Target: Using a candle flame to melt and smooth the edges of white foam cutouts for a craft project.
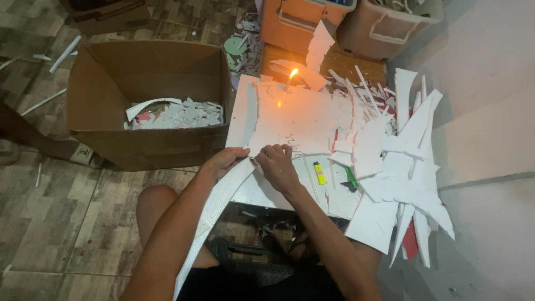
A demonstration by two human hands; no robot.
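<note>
Both hands, left hand (223, 162) and right hand (277, 165), fingers pinching long curved white foam strip (214, 203) at frame centre; open brown cardboard box (146, 146) upper left.

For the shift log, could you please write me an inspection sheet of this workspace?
Surface: white board on tiled floor, mostly covered.
Job's things: long curved white foam strip, held at its upper end.
Clutter: white foam offcuts, lit candle, yellow lighter, green tool.
Hands: left hand and right hand both grip the strip.
Cables: nothing seen.
Surroundings: cardboard box holding foam cutouts, two orange plastic bins.
</note>
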